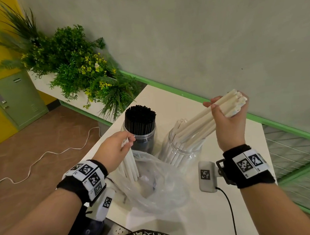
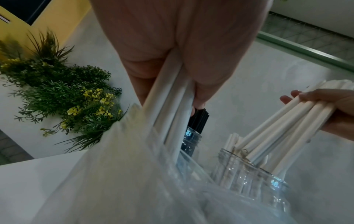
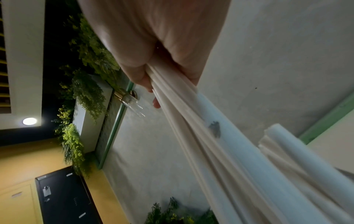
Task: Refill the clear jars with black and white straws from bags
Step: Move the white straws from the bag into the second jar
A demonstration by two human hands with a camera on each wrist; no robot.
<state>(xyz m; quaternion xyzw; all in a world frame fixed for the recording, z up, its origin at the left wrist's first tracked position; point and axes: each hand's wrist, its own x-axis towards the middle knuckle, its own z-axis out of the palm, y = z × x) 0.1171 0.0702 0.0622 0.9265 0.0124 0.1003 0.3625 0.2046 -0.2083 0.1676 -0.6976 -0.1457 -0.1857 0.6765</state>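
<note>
Both forearms bare. Each wrist carries a black fabric band (image 1: 248,168) fitted with white tiles printed with black square-code markers. A white camera module (image 1: 206,176) bearing one such marker is bracketed to the right band; a black cable (image 1: 230,212) runs from it.

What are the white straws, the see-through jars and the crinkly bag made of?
White straws: probably paper, as they look matte and chalky with thick cut ends, though matte plastic is possible.
Jars: clear plastic, most likely; the walls look thin, with ridged screw necks and soft glints.
Bag: thin, filmy plastic, see-through and wrinkled into soft folds.
</note>
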